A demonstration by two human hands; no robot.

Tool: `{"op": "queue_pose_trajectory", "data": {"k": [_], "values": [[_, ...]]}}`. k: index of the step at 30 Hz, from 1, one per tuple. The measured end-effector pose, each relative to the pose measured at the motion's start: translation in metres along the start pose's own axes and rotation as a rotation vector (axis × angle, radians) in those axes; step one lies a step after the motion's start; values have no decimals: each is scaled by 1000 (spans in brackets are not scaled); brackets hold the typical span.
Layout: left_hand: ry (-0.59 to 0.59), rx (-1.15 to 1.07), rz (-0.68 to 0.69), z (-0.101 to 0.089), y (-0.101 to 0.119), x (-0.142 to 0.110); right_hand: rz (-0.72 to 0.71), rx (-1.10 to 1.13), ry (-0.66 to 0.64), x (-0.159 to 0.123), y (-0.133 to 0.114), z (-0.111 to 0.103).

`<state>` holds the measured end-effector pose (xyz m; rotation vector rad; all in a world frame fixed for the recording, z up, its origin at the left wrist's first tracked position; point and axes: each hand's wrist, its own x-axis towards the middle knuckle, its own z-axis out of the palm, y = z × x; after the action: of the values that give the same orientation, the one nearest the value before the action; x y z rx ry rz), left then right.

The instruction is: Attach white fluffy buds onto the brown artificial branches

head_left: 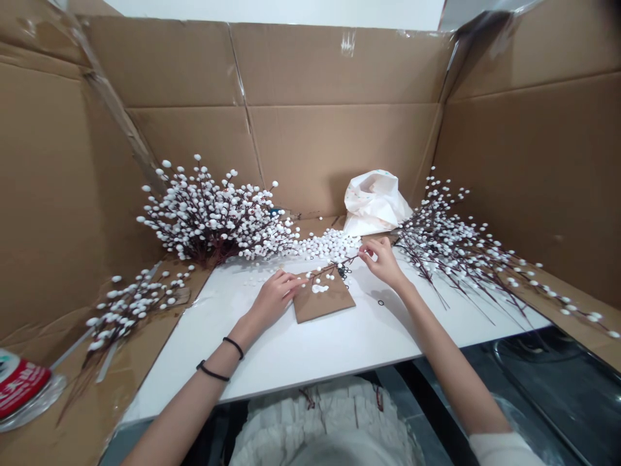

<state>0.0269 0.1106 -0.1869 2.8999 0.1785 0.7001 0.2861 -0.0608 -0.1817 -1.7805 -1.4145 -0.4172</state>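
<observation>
My right hand [382,260] pinches the right end of a thin brown berry branch [334,265]. The branch slants down leftward above a square of brown cardboard [324,310]. At its left end, my left hand [279,292] has its fingers closed at the twig tip; a white berry there is partly hidden. On the cardboard lies a white blob [319,288] that looks like glue. Just behind the branch spreads a heap of loose white berries [332,243]. Small black rings [343,272] lie beside the cardboard, and one single ring [381,302] sits farther right.
A big bunch of white-berry branches [218,213] stands back left, a smaller bunch [130,307] lies front left, and more branches [456,246] lie right. A white plastic bag [373,204] stands behind. A red tin [22,385] is far left. Cardboard walls [339,136] surround the white board [252,362].
</observation>
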Motion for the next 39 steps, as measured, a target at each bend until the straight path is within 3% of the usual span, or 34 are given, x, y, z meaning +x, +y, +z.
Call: {"op": "queue_pose_trajectory", "data": {"k": [3, 8, 13, 25, 32, 34, 36, 39], "values": [[79, -58, -68, -9, 1, 1, 24, -8, 84, 1, 1, -6], [356, -72, -217, -30, -13, 0, 34, -75, 269, 1, 6, -24], [451, 3, -338, -42, -27, -6, 11, -143, 250, 0, 15, -37], [331, 136, -262, -33, -20, -5, -42, -188, 180, 0, 10, -35], [346, 185, -197, -34, -21, -1, 51, -122, 340, -1, 20, -43], [254, 222, -136, -29, -19, 9, 106, -69, 411, -2, 25, -45], [86, 235, -88, -20, -16, 28, 186, -2, 494, -2, 30, -44], [-154, 286, -114, 1, -12, 63, 319, 175, 588, 0, 37, -36]]}}
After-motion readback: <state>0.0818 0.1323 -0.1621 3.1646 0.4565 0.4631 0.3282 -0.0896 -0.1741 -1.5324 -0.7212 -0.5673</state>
